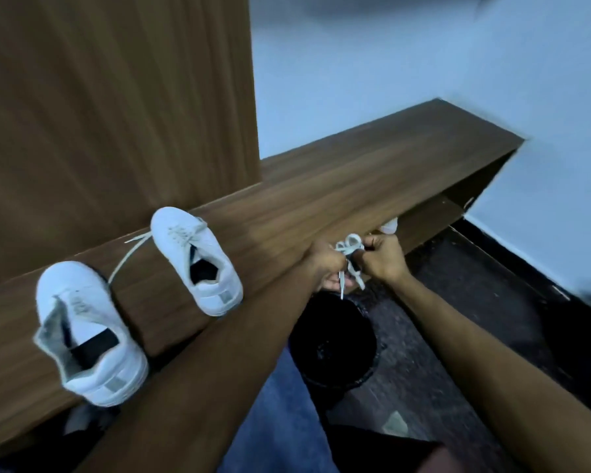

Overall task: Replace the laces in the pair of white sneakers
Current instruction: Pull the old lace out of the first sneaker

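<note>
Lace bundle (350,249) pinched by both hands' grips, left (325,259) and right (384,257); no writing readable.

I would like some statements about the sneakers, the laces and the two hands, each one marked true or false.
1. Both white sneakers stand on the wooden bench. True.
2. The left hand and the right hand together hold a bundled lace. True.
3. The far sneaker has no lace in it. False: it is laced, and one end trails across the bench.
4. The near sneaker lies on its side. False: it stands upright, heel toward the camera.
5. The hands work above the bench top. False: they are beyond its front edge, above a dark bin.
</note>
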A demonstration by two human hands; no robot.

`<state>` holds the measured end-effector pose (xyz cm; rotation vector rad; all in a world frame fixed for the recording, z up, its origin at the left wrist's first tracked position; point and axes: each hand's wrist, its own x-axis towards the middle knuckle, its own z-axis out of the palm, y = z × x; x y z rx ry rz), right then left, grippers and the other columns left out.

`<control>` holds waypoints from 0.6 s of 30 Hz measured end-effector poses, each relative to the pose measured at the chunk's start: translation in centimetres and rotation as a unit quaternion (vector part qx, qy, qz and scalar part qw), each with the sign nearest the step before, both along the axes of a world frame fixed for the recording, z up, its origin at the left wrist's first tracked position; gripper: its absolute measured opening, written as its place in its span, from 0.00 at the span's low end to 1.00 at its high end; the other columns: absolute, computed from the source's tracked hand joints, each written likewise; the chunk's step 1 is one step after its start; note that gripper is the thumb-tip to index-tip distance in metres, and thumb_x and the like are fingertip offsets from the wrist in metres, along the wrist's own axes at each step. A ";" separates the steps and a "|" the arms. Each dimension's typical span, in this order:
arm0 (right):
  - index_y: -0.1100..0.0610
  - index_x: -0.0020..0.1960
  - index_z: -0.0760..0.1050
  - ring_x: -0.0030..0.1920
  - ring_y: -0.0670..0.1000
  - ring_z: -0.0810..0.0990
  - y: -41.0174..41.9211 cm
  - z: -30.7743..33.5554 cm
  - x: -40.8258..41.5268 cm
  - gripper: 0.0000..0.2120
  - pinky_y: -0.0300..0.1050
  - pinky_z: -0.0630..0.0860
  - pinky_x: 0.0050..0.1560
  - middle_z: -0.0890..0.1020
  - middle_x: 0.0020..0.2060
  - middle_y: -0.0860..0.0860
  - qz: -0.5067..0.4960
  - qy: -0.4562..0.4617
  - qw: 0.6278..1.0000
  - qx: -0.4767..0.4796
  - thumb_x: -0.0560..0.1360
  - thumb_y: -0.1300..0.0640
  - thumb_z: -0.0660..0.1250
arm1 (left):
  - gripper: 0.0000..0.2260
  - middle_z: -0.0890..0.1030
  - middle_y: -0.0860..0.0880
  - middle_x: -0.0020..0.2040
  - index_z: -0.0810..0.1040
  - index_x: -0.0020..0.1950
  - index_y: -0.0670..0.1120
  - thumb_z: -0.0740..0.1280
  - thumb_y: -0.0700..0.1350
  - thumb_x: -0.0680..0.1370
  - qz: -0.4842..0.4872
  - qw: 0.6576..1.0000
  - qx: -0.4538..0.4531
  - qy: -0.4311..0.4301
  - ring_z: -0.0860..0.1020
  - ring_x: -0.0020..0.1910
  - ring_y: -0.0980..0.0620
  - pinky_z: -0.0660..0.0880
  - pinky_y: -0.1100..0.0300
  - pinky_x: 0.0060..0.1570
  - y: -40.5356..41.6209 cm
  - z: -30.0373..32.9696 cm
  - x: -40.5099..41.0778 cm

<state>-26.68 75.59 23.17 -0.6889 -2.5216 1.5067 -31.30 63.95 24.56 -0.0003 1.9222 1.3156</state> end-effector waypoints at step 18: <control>0.63 0.39 0.78 0.44 0.57 0.81 2.0 -9.9 1.4 0.04 0.52 0.78 0.45 0.83 0.40 0.57 0.052 -0.214 0.973 0.075 0.70 0.64 0.65 | 0.11 0.80 0.44 0.48 0.80 0.54 0.43 0.62 0.34 0.75 -0.121 0.962 -0.133 0.203 0.78 0.51 0.47 0.76 0.55 0.51 -2.1 -1.4 -3.7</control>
